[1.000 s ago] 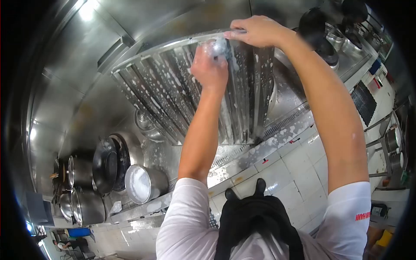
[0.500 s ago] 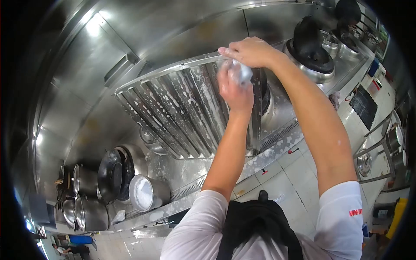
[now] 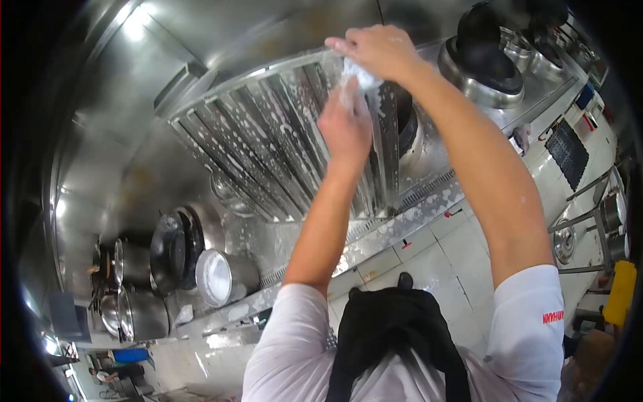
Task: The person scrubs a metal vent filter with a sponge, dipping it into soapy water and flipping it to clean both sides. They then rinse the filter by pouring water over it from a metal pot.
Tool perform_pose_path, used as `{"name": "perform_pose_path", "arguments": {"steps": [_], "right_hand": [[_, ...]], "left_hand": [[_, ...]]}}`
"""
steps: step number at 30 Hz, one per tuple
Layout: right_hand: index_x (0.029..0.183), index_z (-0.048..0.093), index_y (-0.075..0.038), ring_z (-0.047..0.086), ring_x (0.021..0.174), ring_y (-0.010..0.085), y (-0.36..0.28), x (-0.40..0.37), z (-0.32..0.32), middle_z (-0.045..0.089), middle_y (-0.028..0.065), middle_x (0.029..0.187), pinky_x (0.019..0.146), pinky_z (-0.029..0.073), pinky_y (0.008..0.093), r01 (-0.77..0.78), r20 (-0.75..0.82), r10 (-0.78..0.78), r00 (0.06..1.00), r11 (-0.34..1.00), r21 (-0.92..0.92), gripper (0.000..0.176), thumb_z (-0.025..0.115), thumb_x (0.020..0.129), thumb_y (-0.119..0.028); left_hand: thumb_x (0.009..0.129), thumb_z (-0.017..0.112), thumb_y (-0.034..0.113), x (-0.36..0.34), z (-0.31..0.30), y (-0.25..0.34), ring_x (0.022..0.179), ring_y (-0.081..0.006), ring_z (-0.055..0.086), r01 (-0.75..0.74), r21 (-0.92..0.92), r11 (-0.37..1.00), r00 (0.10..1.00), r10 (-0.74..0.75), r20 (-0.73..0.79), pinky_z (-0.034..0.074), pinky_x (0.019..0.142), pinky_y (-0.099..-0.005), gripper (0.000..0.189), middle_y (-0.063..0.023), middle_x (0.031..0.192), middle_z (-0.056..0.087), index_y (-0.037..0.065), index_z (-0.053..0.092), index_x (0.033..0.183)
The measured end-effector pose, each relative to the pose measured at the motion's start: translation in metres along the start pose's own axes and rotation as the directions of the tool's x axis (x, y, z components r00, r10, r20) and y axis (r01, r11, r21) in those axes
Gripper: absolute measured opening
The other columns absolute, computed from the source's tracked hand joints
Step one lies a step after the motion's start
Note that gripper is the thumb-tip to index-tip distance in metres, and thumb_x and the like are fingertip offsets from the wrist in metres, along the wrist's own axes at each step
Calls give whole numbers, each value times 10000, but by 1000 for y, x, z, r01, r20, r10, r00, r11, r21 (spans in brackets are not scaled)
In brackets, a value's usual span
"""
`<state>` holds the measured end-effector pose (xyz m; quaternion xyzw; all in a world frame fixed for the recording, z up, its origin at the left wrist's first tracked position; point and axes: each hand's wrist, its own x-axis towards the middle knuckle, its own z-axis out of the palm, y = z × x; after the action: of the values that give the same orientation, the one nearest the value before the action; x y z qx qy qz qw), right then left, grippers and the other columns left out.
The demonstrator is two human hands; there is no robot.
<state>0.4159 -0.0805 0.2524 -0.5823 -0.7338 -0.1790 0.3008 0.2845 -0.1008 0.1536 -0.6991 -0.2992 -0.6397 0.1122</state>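
A ridged metal range-hood filter (image 3: 268,127), streaked with white suds, leans tilted on the steel counter. Up at its far right corner, my right hand (image 3: 380,51) grips the top edge, thumb stretched along the rim. Just below, my left hand (image 3: 345,127) is closed on a foamy whitish scrubbing cloth or sponge (image 3: 364,75), pressed against the filter's upper right part. Suds cover the fingertips and hide the cloth's exact kind.
Left on the counter stands a steel pot (image 3: 228,278) with white foamy contents, beside black woks (image 3: 175,248) and more pots (image 3: 144,315). Right of the filter sits a wok burner (image 3: 479,74). A drain grate (image 3: 429,189) runs along the counter's front; tiled floor (image 3: 435,268) lies below.
My left hand has moved up and slightly left with the foamy cloth. My right hand stays at the filter's top corner. The whole view has shifted a little.
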Motion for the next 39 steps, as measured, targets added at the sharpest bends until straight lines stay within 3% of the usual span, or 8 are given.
{"name": "perform_pose_path", "arguments": {"steps": [5, 10, 17, 18, 23, 27, 34, 39], "right_hand": [[1009, 691, -89, 667, 930, 364, -4, 3, -13, 706, 187, 929, 832, 513, 457, 6, 273, 20, 962, 996, -94, 614, 392, 959, -623], [834, 672, -38, 677, 772, 355, 3, -8, 2, 671, 181, 759, 690, 534, 476, 184, -60, -195, 979, 971, -153, 479, 425, 1010, -408], [860, 680, -61, 678, 788, 365, -7, -5, -7, 690, 177, 813, 730, 535, 472, 69, 16, -67, 998, 994, -82, 490, 405, 1010, -437], [879, 677, -63, 677, 793, 366, -8, -5, -12, 692, 173, 827, 736, 534, 474, 80, 45, -76, 996, 993, -82, 489, 400, 1010, -443], [1046, 667, -24, 660, 968, 391, 2, 7, -6, 694, 211, 1024, 854, 510, 473, 63, 217, -57, 974, 998, -17, 588, 363, 1008, -526], [1284, 617, -67, 544, 1233, 337, 15, 8, -6, 607, 190, 1292, 1056, 379, 401, -298, 289, 208, 935, 902, 312, 719, 338, 965, -649], [1243, 615, -21, 554, 1206, 373, 17, 7, -7, 615, 219, 1266, 1026, 403, 421, -336, 356, 223, 907, 894, 296, 694, 339, 986, -604], [1286, 552, 24, 462, 1300, 401, 4, 8, -10, 542, 264, 1342, 1075, 361, 446, -281, 335, 210, 919, 943, 177, 732, 267, 1011, -591]], "left_hand": [[716, 676, 23, 13, 5, 1, 682, -341, 625, 82, 116, 990, 995, -89, 54, 501, 583, -435, 366, -117, 882, 552, 145, 707, 1059], [722, 675, 44, -160, 0, -7, 735, -364, 642, 312, 189, 931, 860, -361, 359, 543, 642, -462, 401, -127, 952, 580, 113, 655, 1117], [750, 656, 68, -356, -29, -30, 786, -359, 671, 270, 549, 791, 264, -609, 748, 537, 672, -461, 194, -145, 860, 653, 117, 664, 937], [750, 656, 68, -350, -34, -28, 786, -359, 671, 275, 557, 783, 269, -619, 738, 537, 672, -461, 194, -145, 860, 653, 117, 664, 937], [756, 714, 86, -155, -11, -33, 754, -289, 677, 259, 8, 966, 916, -248, 316, 544, 662, -385, 146, -100, 879, 687, 86, 682, 898], [791, 683, 90, 35, 18, -18, 677, -314, 662, 180, -53, 982, 983, -181, -10, 509, 622, -397, 69, -165, 745, 645, 51, 635, 821], [749, 666, 48, -127, -7, -16, 666, -364, 639, 626, 70, 777, 711, -605, 359, 491, 628, -408, 96, -188, 703, 621, 28, 602, 818], [743, 644, 45, -306, -24, -33, 728, -394, 654, 574, 255, 778, 608, -614, 503, 502, 654, -467, 114, -188, 752, 656, 68, 632, 854]]}}
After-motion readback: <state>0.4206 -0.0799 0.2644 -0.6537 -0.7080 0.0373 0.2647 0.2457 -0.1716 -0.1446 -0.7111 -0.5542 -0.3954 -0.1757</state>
